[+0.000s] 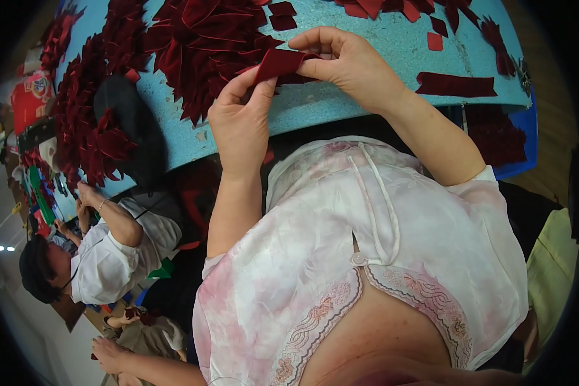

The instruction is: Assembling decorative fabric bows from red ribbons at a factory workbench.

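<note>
Between my two hands stretches a dark red velvet fabric piece point(280, 63), held just above the near edge of the blue table point(367, 103). My left hand point(243, 119) pinches its left end between thumb and fingers. At the other end, my right hand point(354, 67) grips a corner between thumb and forefinger, its other fingers curled loosely. Right behind my left hand rises a large heap of folded, pointed dark red fabric pieces point(206, 48). A longer flat fabric strip point(457, 85) lies on the table to the right of my right hand.
Small red squares point(435, 42) and further fabric pieces are scattered toward the far right. A blue bin point(527, 145) with dark red fabric stands below the right edge. On the left are more fabric heaps point(83, 90), a black rounded object point(132, 122) and a co-worker in white point(112, 264).
</note>
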